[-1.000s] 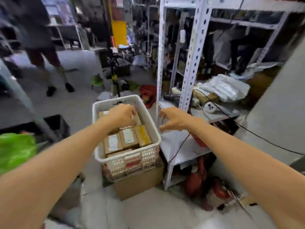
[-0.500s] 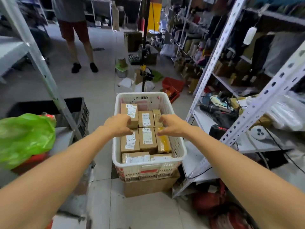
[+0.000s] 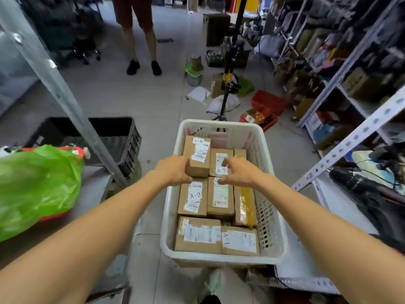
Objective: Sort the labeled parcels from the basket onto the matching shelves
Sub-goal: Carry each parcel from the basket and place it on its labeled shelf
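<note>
**Parcels point(image 3: 220, 197) packed in basket point(image 3: 219, 258), one in hand**

Brown labelled parcels lie flat and tightly packed in a white basket in a storeroom aisle, between a person's two outstretched bare arms; the near row holds two, one marked A-2, the other A-1; three more lie behind them, the left one marked A-2, the right one bound in yellow tape; in the far row the left hand point(image 3: 175, 170) grips an A-1 parcel point(image 3: 197, 156), fingers curled round its left side and thumb along its near edge, the box standing higher than its neighbours; just beside it the right hand point(image 3: 240, 172) hangs over a second parcel marked A-1, fingers spread and loosely bent, with no hold on anything; a green bag point(image 3: 37, 185) sits to the left, with a black crate point(image 3: 122, 137) behind it; a white shelf point(image 3: 335, 200) stands just beside the basket on the right, cluttered with dark gear; farther up the aisle are a red tray point(image 3: 267, 102), a tripod point(image 3: 228, 62) and the legs of a standing person point(image 3: 140, 40).
</note>
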